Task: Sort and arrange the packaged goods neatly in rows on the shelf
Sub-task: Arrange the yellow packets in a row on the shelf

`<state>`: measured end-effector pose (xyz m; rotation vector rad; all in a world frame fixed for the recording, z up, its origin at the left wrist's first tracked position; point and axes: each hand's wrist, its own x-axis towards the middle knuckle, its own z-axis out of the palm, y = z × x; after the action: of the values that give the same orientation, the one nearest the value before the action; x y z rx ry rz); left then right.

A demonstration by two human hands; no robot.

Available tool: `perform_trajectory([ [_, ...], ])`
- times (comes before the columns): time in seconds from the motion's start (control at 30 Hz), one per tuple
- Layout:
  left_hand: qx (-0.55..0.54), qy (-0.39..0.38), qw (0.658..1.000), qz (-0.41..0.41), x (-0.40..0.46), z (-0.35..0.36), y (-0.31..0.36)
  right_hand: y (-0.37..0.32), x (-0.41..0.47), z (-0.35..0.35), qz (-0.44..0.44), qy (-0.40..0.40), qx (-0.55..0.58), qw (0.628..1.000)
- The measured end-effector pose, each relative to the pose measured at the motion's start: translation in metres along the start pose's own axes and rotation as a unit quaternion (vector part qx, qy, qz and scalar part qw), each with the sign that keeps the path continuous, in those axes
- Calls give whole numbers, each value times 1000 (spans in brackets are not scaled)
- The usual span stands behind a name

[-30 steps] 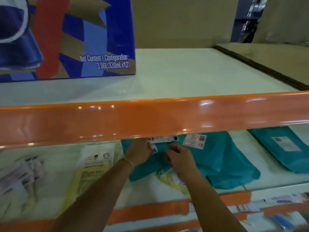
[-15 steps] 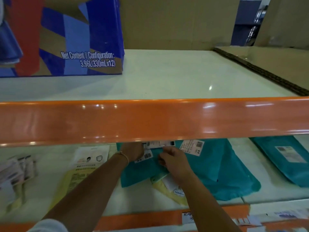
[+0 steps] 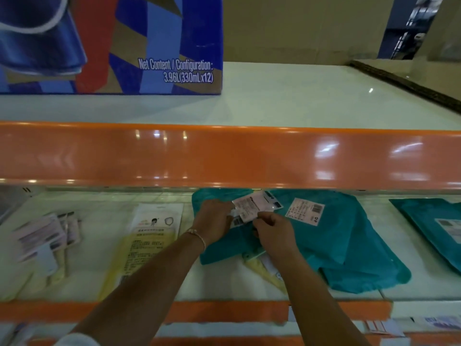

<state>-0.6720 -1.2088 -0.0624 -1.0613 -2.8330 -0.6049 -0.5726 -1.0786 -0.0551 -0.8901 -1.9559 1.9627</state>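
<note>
Pinching small clear packet, left hand, right hand.

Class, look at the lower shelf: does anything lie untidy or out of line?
Yes. The teal packages overlap askew in a heap, a yellow packet pokes out beneath them, and the small packets at left are fanned unevenly.
</note>
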Motion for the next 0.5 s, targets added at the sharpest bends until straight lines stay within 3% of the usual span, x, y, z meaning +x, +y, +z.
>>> perform_trajectory([
  [0.23, -29, -39, 998, -26, -12, -9, 16, 8, -10, 5, 25, -6, 6, 1000],
  [0.33, -104, -63, 987, -100, -11, -14, 24, 10, -18, 6, 57, -29, 23, 998],
  [0.5, -312, -89, 912, -252, -10, -27, 33, 10, -32, 9, 54, -28, 19, 998],
])
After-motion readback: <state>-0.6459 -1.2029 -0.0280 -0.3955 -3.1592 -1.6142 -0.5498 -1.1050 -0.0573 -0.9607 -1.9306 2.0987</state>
